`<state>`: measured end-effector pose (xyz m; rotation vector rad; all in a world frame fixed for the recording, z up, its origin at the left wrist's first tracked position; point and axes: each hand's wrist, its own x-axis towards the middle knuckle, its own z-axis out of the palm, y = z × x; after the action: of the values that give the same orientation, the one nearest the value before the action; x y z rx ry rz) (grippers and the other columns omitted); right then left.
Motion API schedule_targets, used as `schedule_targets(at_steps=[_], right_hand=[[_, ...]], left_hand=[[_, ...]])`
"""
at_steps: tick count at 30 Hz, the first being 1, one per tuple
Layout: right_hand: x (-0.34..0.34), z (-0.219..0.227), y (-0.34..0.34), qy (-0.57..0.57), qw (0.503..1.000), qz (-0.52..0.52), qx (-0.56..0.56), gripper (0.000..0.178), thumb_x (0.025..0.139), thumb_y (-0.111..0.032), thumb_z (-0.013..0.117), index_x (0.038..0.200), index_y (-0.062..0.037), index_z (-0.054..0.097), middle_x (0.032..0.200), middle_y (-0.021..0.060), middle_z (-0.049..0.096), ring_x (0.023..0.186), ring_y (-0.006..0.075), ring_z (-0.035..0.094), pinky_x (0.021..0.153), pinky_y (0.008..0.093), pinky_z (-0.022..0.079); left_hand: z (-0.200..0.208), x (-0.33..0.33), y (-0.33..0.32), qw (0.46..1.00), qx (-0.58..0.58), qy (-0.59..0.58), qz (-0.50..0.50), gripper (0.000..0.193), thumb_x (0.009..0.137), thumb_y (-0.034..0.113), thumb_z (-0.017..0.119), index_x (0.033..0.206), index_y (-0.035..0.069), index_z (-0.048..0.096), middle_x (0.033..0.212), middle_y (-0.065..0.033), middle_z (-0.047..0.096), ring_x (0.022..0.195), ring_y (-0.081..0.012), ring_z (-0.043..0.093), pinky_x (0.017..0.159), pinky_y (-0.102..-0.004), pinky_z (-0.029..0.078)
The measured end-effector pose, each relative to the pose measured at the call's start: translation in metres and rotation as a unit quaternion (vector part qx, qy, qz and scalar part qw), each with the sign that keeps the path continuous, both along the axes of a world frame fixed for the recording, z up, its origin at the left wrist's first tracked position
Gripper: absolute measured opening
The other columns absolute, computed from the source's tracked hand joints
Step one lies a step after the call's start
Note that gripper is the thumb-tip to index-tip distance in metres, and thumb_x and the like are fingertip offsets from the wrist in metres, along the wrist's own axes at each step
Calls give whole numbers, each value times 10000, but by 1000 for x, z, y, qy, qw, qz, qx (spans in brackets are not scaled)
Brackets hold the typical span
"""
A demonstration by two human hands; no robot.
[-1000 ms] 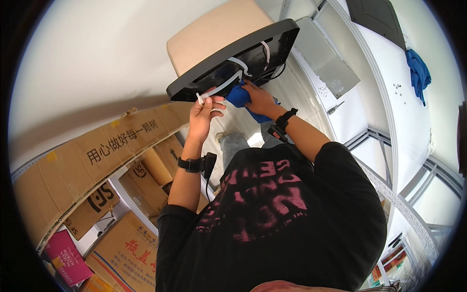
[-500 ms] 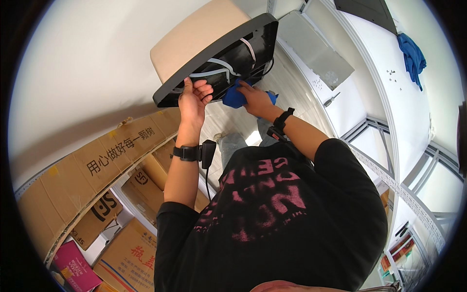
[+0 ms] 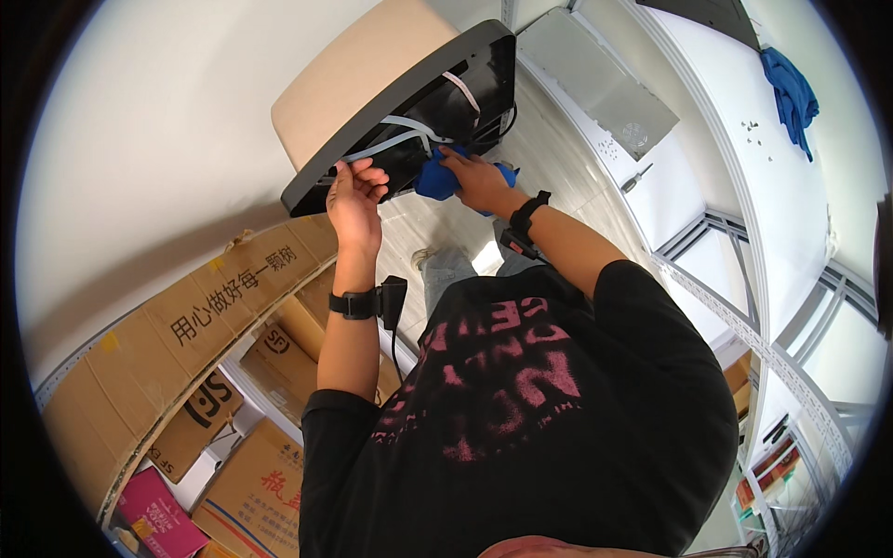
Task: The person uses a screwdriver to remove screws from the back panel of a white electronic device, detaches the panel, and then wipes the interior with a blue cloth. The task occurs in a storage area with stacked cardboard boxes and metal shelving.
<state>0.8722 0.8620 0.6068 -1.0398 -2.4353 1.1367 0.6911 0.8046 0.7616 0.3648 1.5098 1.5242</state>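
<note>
A beige, rounded appliance housing with a dark grey rim is tipped so its open black underside faces me. White tubes and dark cables run inside it. At its near left end is my left hand, fingers curled, thumb and fingertip against the end of a white tube; what they grip is partly hidden. My right hand is closed round a bunched blue cloth, pressed at the underside's near edge. Both wrists wear black straps.
On the left, a cardboard-covered shelf stands above several cartons and a pink box. To the right, white shelving carries a grey panel, a screwdriver, small screws and another blue cloth.
The appliance has shifted slightly left, and both my hands have moved left with it. The right hand still holds the blue cloth at its edge.
</note>
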Motion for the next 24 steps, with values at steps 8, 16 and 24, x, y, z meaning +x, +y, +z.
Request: schedule_targets(at_steps=[8, 16, 24], right_hand=[[34, 14, 8, 6, 1000, -7, -15, 577, 697, -54, 699, 1240, -110, 511, 1470, 27, 369, 1062, 349, 549, 867, 416, 498], [30, -1, 37, 0, 999, 7, 53, 574, 656, -7, 664, 1198, -124, 515, 1442, 38, 413, 1008, 354, 572, 821, 433, 504], [23, 13, 40, -96, 994, -30, 39, 581, 673, -80, 651, 1232, -124, 497, 1399, 52, 463, 1003, 367, 587, 765, 447, 528]], left_hand=[[-1, -4, -4, 998, 0, 38, -44, 317, 988, 300, 477, 981, 17, 620, 836, -76, 654, 758, -169, 608, 686, -287, 468], [-14, -5, -10, 994, -31, 43, -92, 237, 968, 240, 521, 972, 36, 643, 874, -69, 674, 785, -152, 621, 701, -269, 472], [-86, -4, -11, 824, -56, 478, -300, 275, 814, 177, 684, 1022, 0, 656, 1108, -170, 654, 1036, -310, 619, 904, -350, 473]])
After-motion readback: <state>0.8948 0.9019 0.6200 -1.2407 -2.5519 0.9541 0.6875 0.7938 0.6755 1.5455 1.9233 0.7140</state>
